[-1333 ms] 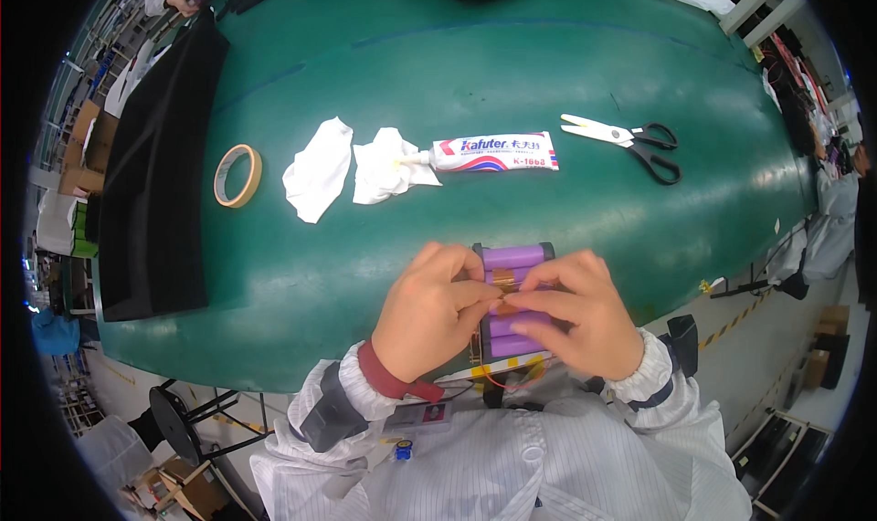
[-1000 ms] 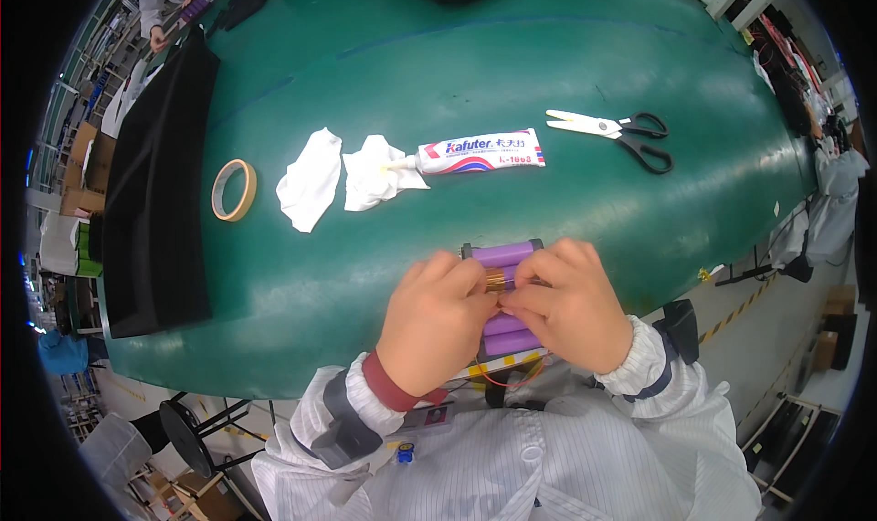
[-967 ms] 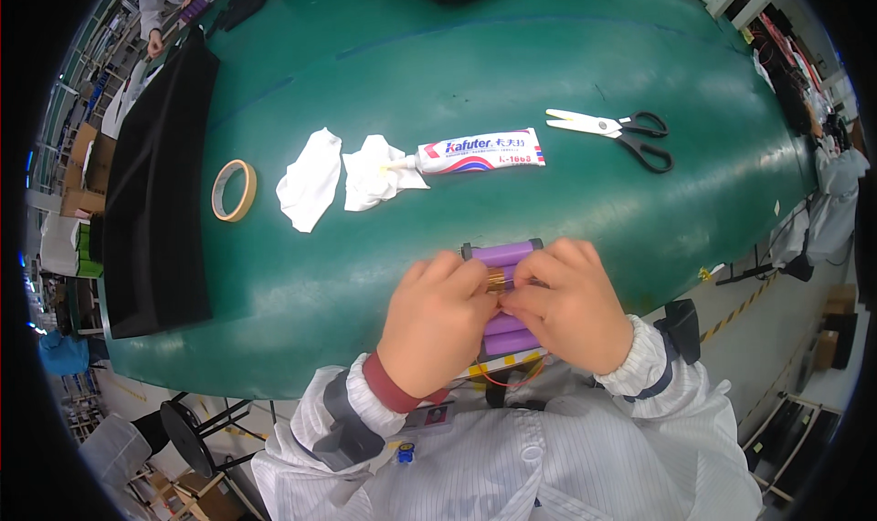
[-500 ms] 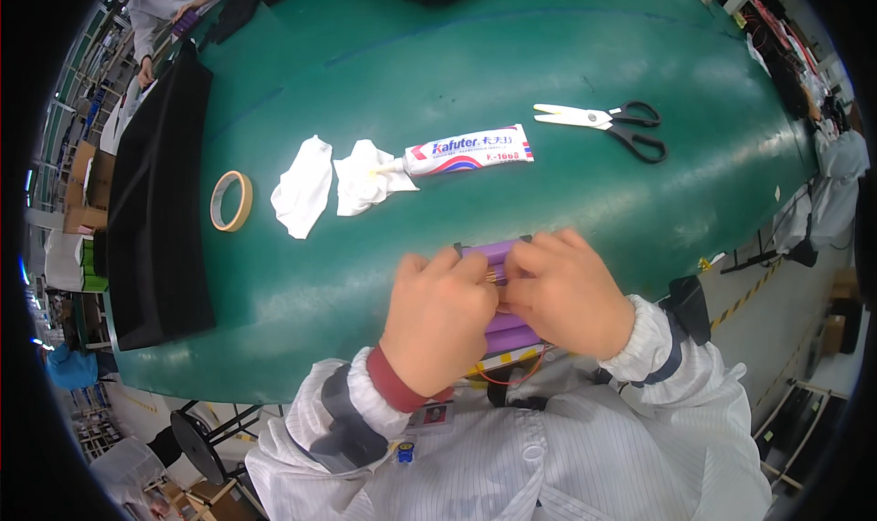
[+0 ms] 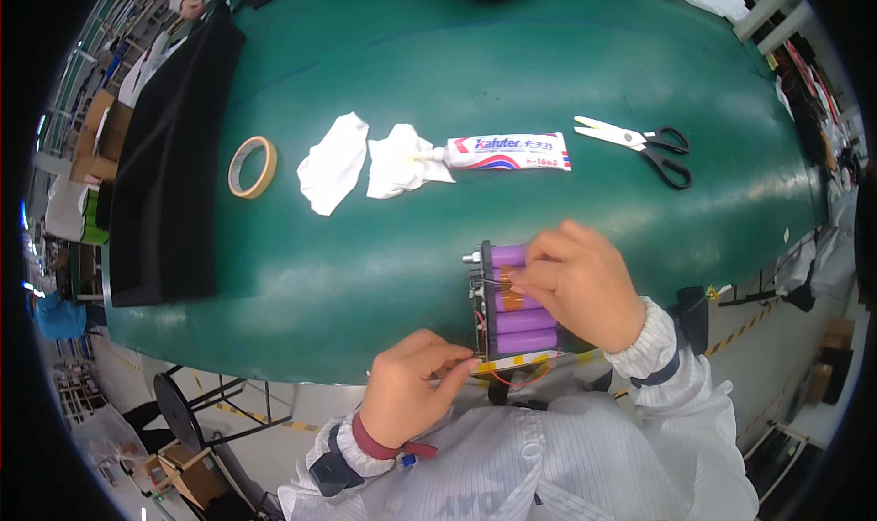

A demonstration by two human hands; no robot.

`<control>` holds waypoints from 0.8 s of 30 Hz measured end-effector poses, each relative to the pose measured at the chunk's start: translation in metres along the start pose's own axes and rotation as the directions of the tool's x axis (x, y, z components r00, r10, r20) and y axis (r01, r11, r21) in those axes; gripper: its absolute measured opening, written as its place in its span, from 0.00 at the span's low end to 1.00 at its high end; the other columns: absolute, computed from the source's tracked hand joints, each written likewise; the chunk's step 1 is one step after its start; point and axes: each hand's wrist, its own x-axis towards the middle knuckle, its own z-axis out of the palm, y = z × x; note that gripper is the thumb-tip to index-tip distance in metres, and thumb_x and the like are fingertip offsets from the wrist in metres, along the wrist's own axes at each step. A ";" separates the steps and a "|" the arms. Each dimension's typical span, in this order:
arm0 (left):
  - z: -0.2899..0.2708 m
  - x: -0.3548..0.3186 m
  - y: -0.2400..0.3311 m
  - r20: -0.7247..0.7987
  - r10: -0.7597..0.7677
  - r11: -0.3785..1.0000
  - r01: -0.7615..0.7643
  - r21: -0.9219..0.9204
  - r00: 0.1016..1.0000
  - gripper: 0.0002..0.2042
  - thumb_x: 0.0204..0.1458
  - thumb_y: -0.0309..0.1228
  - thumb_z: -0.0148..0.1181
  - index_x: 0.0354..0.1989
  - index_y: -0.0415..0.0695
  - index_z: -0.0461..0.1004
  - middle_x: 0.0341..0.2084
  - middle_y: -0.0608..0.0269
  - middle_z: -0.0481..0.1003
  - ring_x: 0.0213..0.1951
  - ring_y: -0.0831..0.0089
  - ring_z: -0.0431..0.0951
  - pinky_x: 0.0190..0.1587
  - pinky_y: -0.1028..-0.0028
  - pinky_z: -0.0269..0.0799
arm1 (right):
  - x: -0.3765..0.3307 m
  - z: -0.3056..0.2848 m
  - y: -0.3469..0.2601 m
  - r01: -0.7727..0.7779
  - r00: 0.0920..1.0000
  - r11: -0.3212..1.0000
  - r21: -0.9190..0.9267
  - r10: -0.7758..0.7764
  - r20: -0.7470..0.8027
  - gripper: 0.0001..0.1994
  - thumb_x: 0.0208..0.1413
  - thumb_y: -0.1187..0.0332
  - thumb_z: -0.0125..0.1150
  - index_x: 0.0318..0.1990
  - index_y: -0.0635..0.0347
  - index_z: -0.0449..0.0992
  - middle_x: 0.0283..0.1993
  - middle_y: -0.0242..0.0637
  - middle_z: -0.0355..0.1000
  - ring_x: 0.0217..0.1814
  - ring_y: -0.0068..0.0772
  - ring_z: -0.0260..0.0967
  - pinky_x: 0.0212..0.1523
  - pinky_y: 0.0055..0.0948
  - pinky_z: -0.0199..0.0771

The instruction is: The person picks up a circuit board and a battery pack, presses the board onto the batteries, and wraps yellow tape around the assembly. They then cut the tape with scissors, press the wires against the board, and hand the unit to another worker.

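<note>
Here is the battery pack [image 5: 513, 300], a block of purple cylindrical cells in a black frame, sitting at the near edge of the green table [image 5: 457, 55], right in front of the person. The cells lie side to side, stacked away from the body, so the pack's long axis runs from the table edge outward. Thin red wires trail off its near end, over the edge.

The right hand [image 5: 577, 284] is on top of it, fingers curled and pinching at an amber strip across the middle cells; the hand covers the pack's right half. The left hand [image 5: 413, 384] sits lower, off the table edge, thumb and forefinger drawn together at the pack's near left corner. Whether it grips a wire or the frame, I cannot tell. So the pack lies just ahead and right of the left hand, directly beneath the right one.

Further out: a white adhesive tube [image 5: 507, 152] with its nozzle in a crumpled white wipe [image 5: 395, 160], a second wipe [image 5: 332, 162], a tape roll [image 5: 251, 167], scissors [image 5: 639, 144], and a black mat [image 5: 178, 156] on the left.
</note>
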 end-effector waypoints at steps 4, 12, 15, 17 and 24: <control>-0.001 -0.011 -0.014 0.036 -0.075 0.996 0.077 -0.046 0.997 0.05 0.48 0.23 0.69 0.33 0.36 0.81 0.25 0.59 0.77 0.23 0.76 0.78 0.26 0.79 0.72 | 0.018 -0.017 -0.008 -0.044 0.983 0.998 -0.051 0.052 0.176 0.09 0.41 0.65 0.72 0.32 0.51 0.82 0.37 0.28 0.70 0.41 0.36 0.66 0.41 0.34 0.69; 0.006 -0.019 -0.022 0.002 -0.083 0.989 0.083 -0.119 0.997 0.07 0.50 0.24 0.68 0.36 0.36 0.81 0.24 0.60 0.77 0.22 0.77 0.77 0.25 0.79 0.71 | 0.022 -0.011 -0.006 -0.019 0.956 0.992 -0.128 0.055 0.287 0.32 0.39 0.58 0.76 0.53 0.61 0.74 0.49 0.39 0.70 0.49 0.45 0.65 0.51 0.38 0.68; 0.006 -0.015 -0.010 -0.008 -0.130 0.979 0.127 -0.161 0.991 0.16 0.47 0.29 0.71 0.43 0.36 0.78 0.26 0.60 0.76 0.25 0.72 0.77 0.30 0.74 0.73 | 0.028 -0.013 0.014 -0.007 0.921 0.999 -0.042 0.023 0.388 0.31 0.46 0.55 0.72 0.56 0.62 0.72 0.50 0.41 0.70 0.51 0.47 0.65 0.55 0.39 0.66; 0.014 -0.013 -0.008 -0.076 -0.046 0.999 0.046 -0.004 0.996 0.21 0.45 0.33 0.73 0.46 0.36 0.76 0.27 0.59 0.75 0.27 0.68 0.76 0.33 0.70 0.73 | 0.034 -0.013 0.027 -0.033 0.853 0.995 0.090 -0.019 0.521 0.28 0.53 0.55 0.67 0.57 0.61 0.70 0.50 0.41 0.70 0.50 0.47 0.65 0.53 0.40 0.67; 0.046 0.004 -0.007 -0.184 0.075 0.948 -0.012 0.319 0.980 0.32 0.36 0.40 0.76 0.47 0.38 0.68 0.40 0.55 0.69 0.42 0.55 0.70 0.39 0.63 0.71 | 0.055 -0.024 0.018 -0.058 0.747 0.998 0.032 0.022 0.664 0.25 0.56 0.59 0.64 0.56 0.66 0.68 0.48 0.49 0.70 0.52 0.52 0.66 0.55 0.41 0.67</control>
